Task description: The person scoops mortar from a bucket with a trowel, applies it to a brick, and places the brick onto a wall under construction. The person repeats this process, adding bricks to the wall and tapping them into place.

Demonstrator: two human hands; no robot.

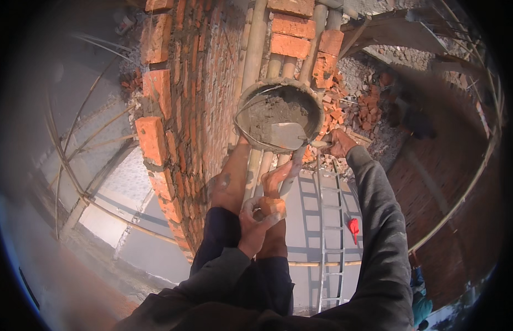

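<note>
My right hand [340, 144] is closed round the handle of a trowel [288, 135]. The trowel's grey blade lies in wet mortar [275, 110] inside a round, dark pan [240, 105]. Closer to my body, my left hand [253, 226] grips a piece of orange brick [273, 206] above my legs. The pan rests on bamboo poles [254, 55] just beyond my feet. To its left runs a brick wall [182, 99], with mortar between its courses.
Loose bricks [292, 36] lie on the poles beyond the pan. A ladder [332, 243] leans below on the right, near a red item [353, 229]. Broken brick rubble [369, 107] lies at the far right. Another person [420, 295] is partly visible at the lower right.
</note>
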